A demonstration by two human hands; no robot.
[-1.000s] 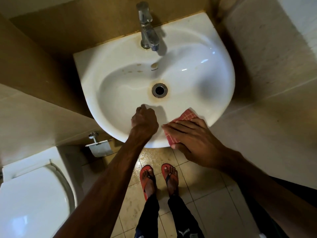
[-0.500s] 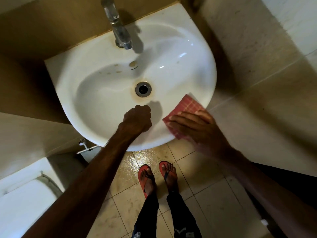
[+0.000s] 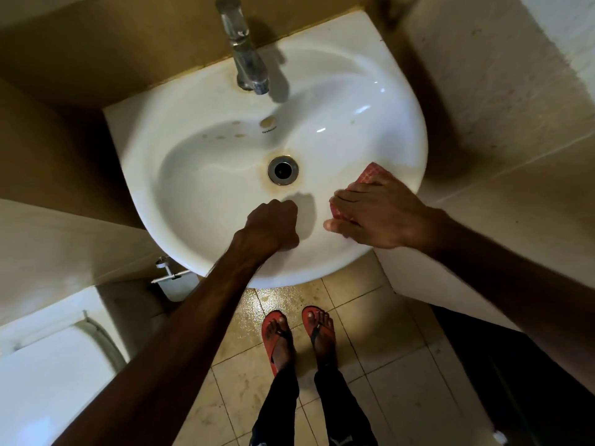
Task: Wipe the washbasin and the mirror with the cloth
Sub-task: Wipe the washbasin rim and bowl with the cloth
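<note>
Right hand (image 3: 380, 214) has slid the red checked cloth (image 3: 370, 175), pressed flat under spread fingers, further up the washbasin (image 3: 199, 201) right rim, left hand (image 3: 272, 225) fisted on front rim; drain (image 3: 283, 169) stains remain, mirror unseen.

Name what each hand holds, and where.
Right hand presses flat on the red cloth, covering its near part, on the washbasin rim. Left hand: closed fist; contents hidden.
</note>
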